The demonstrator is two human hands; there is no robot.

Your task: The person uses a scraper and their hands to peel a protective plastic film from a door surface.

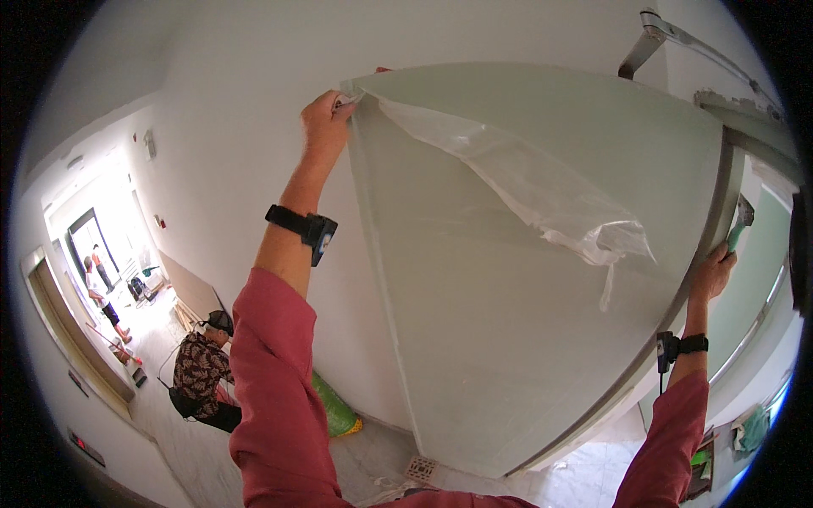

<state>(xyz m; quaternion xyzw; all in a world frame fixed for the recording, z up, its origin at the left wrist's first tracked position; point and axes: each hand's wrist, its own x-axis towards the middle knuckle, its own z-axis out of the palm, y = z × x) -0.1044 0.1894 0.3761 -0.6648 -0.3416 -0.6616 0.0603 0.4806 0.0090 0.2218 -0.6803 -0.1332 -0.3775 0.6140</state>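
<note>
A large pale green door panel (508,305) stands before me, with a loose strip of clear plastic film (508,152) hanging from its upper left corner across its face. My left hand (328,114) is raised at that corner, its fingers closed on the end of the film. At the door's right edge is my right hand (712,273), gripping the green handle of a scraper-like tool (740,225), whose metal head points up. Both wrists wear black straps with small devices.
A metal door closer arm (654,38) joins the door top to the frame. A person in a patterned shirt (200,374) crouches at left, near a green sack (333,406). A floor drain (421,468) lies below the door. Two people stand far down the corridor.
</note>
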